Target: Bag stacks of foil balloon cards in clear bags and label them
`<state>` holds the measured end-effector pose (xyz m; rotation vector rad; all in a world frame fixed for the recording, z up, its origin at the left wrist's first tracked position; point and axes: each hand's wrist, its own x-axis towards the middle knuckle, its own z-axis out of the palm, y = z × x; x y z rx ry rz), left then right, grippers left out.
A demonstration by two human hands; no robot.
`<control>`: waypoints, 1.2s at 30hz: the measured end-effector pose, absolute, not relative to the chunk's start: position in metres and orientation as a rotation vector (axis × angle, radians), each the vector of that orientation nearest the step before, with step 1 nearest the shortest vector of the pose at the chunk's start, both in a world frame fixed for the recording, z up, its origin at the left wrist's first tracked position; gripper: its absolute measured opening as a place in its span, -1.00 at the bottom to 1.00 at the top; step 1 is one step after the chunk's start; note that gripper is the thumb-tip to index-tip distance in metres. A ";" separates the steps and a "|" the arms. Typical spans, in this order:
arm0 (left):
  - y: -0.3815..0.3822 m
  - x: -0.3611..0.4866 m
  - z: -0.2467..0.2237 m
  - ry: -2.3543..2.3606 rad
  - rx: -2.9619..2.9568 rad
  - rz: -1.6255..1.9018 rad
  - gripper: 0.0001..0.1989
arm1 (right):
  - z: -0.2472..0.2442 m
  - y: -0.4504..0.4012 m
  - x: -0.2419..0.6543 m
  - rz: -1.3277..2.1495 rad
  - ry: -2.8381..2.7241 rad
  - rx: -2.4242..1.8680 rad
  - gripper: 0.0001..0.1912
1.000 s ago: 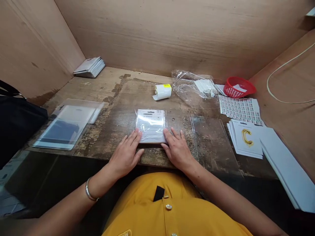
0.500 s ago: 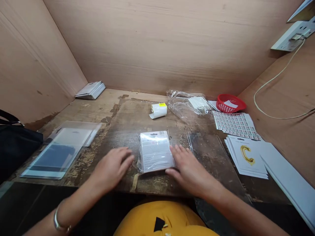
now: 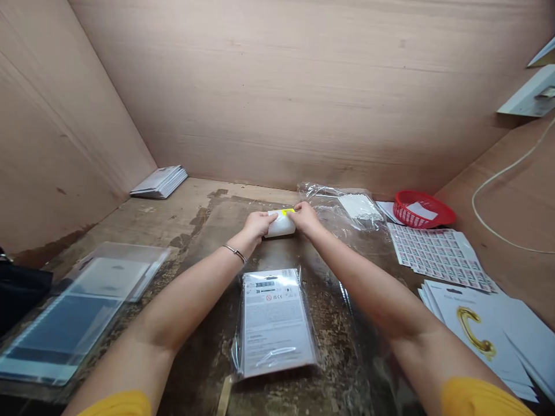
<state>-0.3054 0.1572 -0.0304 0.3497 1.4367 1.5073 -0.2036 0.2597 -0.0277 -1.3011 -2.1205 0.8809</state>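
Toward the back of the table, my left hand (image 3: 259,224) grips the left end of a white label roll (image 3: 280,227), its thumb on top. My right hand (image 3: 306,218) is closed at the roll's right end, fingers pinching at a yellow sticker (image 3: 285,212) there. Whether the sticker is lifted from the backing cannot be made out. Nearer to me lies a clear-wrapped card pack (image 3: 277,326), printed side up, with neither hand on it.
To the left lie clear plastic sleeves (image 3: 65,329); a card stack (image 3: 159,182) sits in the back corner. A clear bag (image 3: 321,193), red basket (image 3: 429,216), sticker sheets (image 3: 440,254) and cards with a gold C (image 3: 459,300) line the right side.
Both hands have left the sides of the wrapped pack and reached forward to the label roll. My left hand has taken hold of it, and my right fingers have closed at its yellow sticker.
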 end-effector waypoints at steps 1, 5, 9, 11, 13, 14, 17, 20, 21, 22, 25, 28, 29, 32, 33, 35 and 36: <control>0.158 -0.308 -0.032 1.391 0.348 1.487 -0.88 | -0.032 0.261 -0.203 0.944 -2.103 -1.285 -0.79; 0.160 -0.313 -0.037 1.190 0.333 1.403 -0.91 | -0.043 0.256 -0.192 1.194 -2.087 -1.111 -0.72; 0.161 -0.308 -0.051 1.087 0.320 1.418 -0.85 | -0.048 0.248 -0.173 1.252 -2.138 -0.978 -0.62; 0.159 -0.304 -0.059 1.065 0.336 1.470 -0.78 | -0.046 0.245 -0.165 1.186 -2.155 -0.958 -0.61; 0.156 -0.300 -0.065 1.047 0.364 1.511 -0.73 | -0.043 0.244 -0.160 0.967 -2.212 -0.891 -0.66; 0.155 -0.298 -0.067 1.039 0.380 1.522 -0.70 | -0.042 0.244 -0.158 0.824 -2.269 -0.827 -0.69; 0.154 -0.297 -0.069 1.027 0.419 1.531 -0.65 | -0.042 0.246 -0.158 0.509 -2.452 -0.635 -0.77; 0.155 -0.298 -0.069 1.039 0.427 1.526 -0.64 | -0.047 0.248 -0.161 0.520 -2.461 -0.610 -0.81; 0.155 -0.299 -0.070 1.047 0.423 1.525 -0.64 | -0.049 0.248 -0.162 0.532 -2.438 -0.614 -0.83; 0.156 -0.299 -0.070 1.055 0.418 1.526 -0.65 | -0.051 0.248 -0.163 0.540 -2.417 -0.613 -0.84; 0.157 -0.299 -0.071 1.076 0.409 1.529 -0.66 | -0.053 0.248 -0.164 0.547 -2.378 -0.588 -0.90; 0.157 -0.298 -0.070 1.087 0.412 1.533 -0.67 | -0.051 0.246 -0.164 0.513 -2.367 -0.571 -0.96; 0.156 -0.298 -0.070 1.089 0.414 1.536 -0.66 | -0.051 0.246 -0.164 0.492 -2.372 -0.572 -0.98; 0.156 -0.298 -0.070 1.091 0.420 1.546 -0.66 | -0.049 0.243 -0.165 0.443 -2.397 -0.580 -0.95; 0.156 -0.298 -0.070 1.091 0.421 1.549 -0.66 | -0.049 0.243 -0.166 0.437 -2.407 -0.584 -0.94; 0.156 -0.298 -0.070 1.094 0.423 1.550 -0.67 | -0.050 0.242 -0.167 0.440 -2.416 -0.593 -0.95; 0.156 -0.298 -0.070 1.095 0.423 1.550 -0.67 | -0.050 0.243 -0.167 0.443 -2.409 -0.604 -0.94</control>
